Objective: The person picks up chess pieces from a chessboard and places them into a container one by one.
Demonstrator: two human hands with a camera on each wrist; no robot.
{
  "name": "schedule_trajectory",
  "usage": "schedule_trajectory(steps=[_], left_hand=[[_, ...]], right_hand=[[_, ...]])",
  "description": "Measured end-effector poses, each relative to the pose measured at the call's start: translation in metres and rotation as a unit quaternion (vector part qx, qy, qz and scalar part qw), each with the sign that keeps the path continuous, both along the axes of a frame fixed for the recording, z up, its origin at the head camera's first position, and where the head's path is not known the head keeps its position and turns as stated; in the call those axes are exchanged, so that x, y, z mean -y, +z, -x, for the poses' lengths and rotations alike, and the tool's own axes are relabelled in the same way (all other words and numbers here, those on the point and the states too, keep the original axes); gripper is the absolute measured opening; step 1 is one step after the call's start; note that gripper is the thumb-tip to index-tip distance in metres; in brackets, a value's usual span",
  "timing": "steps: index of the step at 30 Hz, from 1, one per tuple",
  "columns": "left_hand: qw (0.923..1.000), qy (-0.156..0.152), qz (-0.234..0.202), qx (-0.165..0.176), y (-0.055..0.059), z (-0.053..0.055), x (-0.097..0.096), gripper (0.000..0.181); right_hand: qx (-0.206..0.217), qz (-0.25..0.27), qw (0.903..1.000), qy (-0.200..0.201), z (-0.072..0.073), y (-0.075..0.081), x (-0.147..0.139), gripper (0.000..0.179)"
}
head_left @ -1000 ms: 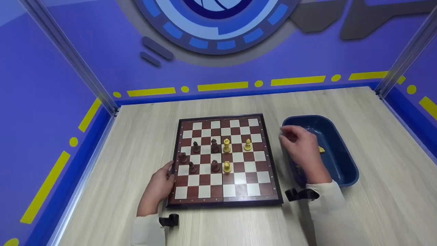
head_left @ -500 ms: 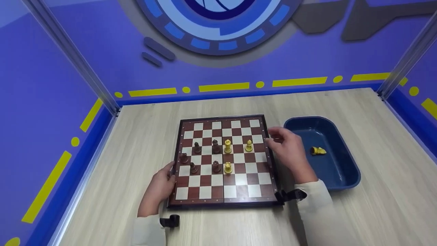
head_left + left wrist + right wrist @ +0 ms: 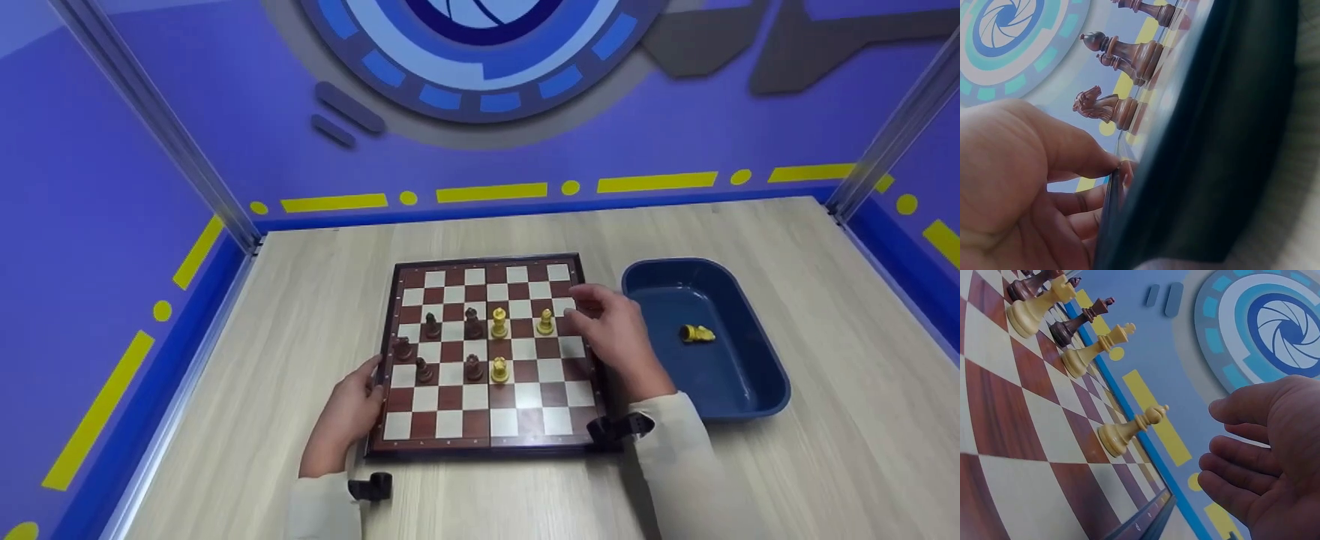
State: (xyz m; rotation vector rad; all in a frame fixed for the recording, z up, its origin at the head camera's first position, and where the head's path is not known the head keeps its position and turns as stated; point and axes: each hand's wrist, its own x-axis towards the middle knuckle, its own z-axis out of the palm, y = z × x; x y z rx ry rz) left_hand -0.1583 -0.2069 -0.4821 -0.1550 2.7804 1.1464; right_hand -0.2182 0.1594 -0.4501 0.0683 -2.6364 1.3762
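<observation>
A blue wall (image 3: pixel 247 142) with a round emblem rose behind the pale desk (image 3: pixel 300 285). To the right of the chessboard (image 3: pixel 529 396), near it but apart, stood a dark blue tub (image 3: pixel 757 337), where a yellow knight (image 3: pixel 697 334) lay on its side. The right hand (image 3: pixel 615 330) and its sleeve (image 3: pixel 679 435) crossed over the board's right edge and, in the head view, hid part of the tub's left side. Five dark pieces (image 3: pixel 473 367) stood upright on the board's left half. A yellow king (image 3: pixel 499 322) stood beside one of them, across the middle seam, and a yellow rook (image 3: pixel 499 369) stood closer to the person.

The yellow bishop (image 3: pixel 545 322) stood upright near the board's right edge, just to the left of the right hand. That hand held nothing, its thumb and fingers spread apart, with a gap between them and the bishop. The left hand (image 3: pixel 349 405) pinched the board's left edge, well apart from the bishop.
</observation>
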Motion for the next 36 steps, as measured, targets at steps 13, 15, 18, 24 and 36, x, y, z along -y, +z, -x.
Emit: schedule_trajectory(steps=[13, 15, 18, 24, 36], left_hand=[[0.9998, -0.009, -0.005, -0.015, -0.001, 0.003, 0.001, 0.050], [0.9998, -0.008, -0.010, -0.013, -0.001, 0.003, 0.000, 0.050], [0.9998, -0.008, -0.011, -0.012, -0.002, 0.003, -0.001, 0.051], [0.9998, -0.010, -0.006, -0.014, -0.002, 0.001, 0.000, 0.050], [0.9998, -0.013, -0.006, -0.015, 0.001, -0.002, 0.002, 0.051]], right_hand=[[0.031, 0.040, 0.9983, 0.029, 0.010, -0.010, 0.013, 0.035], [0.035, 0.039, 0.9981, 0.033, 0.011, -0.013, 0.014, 0.035], [0.039, 0.037, 0.9979, 0.034, 0.012, -0.016, 0.016, 0.035], [0.033, 0.021, 0.9986, 0.036, 0.015, -0.020, 0.021, 0.031], [0.033, 0.014, 0.9983, 0.047, 0.018, -0.025, 0.029, 0.021]])
